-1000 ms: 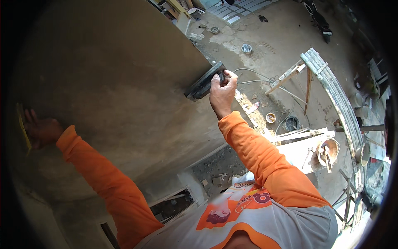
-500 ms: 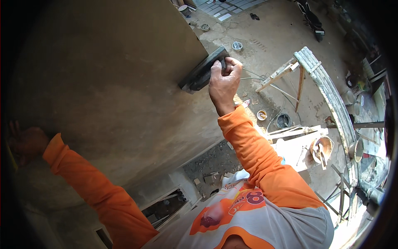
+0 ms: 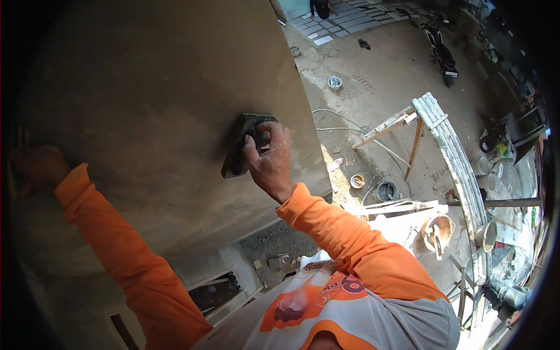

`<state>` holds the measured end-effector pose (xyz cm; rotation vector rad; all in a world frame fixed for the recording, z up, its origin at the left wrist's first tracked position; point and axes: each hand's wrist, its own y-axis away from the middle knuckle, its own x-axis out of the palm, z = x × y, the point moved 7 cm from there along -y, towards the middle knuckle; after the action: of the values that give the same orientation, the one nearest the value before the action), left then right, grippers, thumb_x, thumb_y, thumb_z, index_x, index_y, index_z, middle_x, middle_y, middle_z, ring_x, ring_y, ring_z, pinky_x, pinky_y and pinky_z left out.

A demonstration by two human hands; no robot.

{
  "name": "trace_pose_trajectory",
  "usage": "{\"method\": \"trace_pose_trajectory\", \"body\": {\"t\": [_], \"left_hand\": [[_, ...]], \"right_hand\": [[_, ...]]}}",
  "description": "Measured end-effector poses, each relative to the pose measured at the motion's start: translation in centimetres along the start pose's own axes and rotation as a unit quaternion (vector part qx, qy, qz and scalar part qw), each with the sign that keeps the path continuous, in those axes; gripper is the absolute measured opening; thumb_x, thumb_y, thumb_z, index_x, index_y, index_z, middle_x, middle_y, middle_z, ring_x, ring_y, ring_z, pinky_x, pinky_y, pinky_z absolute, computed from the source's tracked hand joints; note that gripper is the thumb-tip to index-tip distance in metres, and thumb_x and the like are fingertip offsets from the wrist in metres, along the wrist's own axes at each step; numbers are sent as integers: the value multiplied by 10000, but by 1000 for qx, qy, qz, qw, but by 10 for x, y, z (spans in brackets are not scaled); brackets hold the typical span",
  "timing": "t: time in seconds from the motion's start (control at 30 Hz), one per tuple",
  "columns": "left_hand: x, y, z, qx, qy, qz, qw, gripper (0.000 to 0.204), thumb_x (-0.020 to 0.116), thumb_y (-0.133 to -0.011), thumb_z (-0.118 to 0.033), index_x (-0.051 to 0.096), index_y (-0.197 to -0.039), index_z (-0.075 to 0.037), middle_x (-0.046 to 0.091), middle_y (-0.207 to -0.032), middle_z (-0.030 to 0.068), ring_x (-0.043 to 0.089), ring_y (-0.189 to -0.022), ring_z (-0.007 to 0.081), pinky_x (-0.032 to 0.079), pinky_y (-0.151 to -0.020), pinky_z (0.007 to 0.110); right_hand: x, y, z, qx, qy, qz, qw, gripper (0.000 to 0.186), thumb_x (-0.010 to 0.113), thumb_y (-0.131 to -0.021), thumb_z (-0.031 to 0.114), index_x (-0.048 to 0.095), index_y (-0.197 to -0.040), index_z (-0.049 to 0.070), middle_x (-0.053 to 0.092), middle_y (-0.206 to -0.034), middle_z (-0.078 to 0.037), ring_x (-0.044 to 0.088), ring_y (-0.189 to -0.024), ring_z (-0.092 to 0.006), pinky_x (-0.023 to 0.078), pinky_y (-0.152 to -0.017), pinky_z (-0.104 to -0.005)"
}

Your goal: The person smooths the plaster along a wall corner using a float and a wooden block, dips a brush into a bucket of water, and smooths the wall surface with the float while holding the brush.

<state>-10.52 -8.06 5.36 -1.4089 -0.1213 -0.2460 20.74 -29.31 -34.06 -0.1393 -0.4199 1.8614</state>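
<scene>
My right hand (image 3: pixel 270 160) is closed round the handle of a dark plastering float (image 3: pixel 236 153), whose flat face lies against the brown plastered wall (image 3: pixel 146 105). The float sits tilted, a little way in from the wall's right-hand edge. Far to the left, in shadow, my left hand (image 3: pixel 39 168) is raised close to the wall with at least two fingers stretched out. A thin yellow thing (image 3: pixel 12 188) shows beside that hand; it is too dark and cut off to name. Both forearms wear orange sleeves.
Right of the wall stands a trestle (image 3: pixel 415 146) under a curved platform of poles (image 3: pixel 452 157). A bowl with a tool (image 3: pixel 437 233) rests on a pale board. Buckets (image 3: pixel 387 191) and a hose (image 3: pixel 338 115) lie on the ground. Farther off are a motorcycle (image 3: pixel 441 55) and a person (image 3: pixel 321 7) by tiles.
My right hand has brought the float left and down, from the wall's edge onto its face. The view has shifted slightly; my left hand stays near the same place at the left.
</scene>
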Motion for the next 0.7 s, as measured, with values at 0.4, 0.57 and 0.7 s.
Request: {"method": "trace_pose_trajectory", "body": {"t": [0.4, 0.57, 0.7], "left_hand": [[-22, -17, 33, -29, 77, -14, 997, 253, 643, -790, -15, 504, -866, 182, 623, -859, 271, 655, -617, 404, 598, -527, 421], [-9, -11, 17, -27, 252, -43, 966, 260, 654, -802, -36, 526, -872, 180, 625, -876, 268, 659, -632, 400, 600, -536, 410], [10, -6, -16, 32, 51, -18, 998, 287, 674, -788, -45, 534, -878, 189, 628, -879, 273, 657, -618, 394, 601, -544, 408]], "right_hand": [[-10, -17, 6, -45, -15, -17, 999, 281, 639, -829, 115, 497, -1057, 33, 456, -964, -176, 518, -867, -309, 450, -755, -418], [-24, -66, 35, -79, 34, -110, 990, 300, 650, -823, 131, 496, -1070, 58, 454, -948, -175, 506, -847, -321, 435, -756, -398], [12, -12, 41, -159, -9, 69, 985, 324, 663, -799, 88, 507, -1082, 62, 449, -938, -165, 519, -789, -309, 455, -698, -394]]}}
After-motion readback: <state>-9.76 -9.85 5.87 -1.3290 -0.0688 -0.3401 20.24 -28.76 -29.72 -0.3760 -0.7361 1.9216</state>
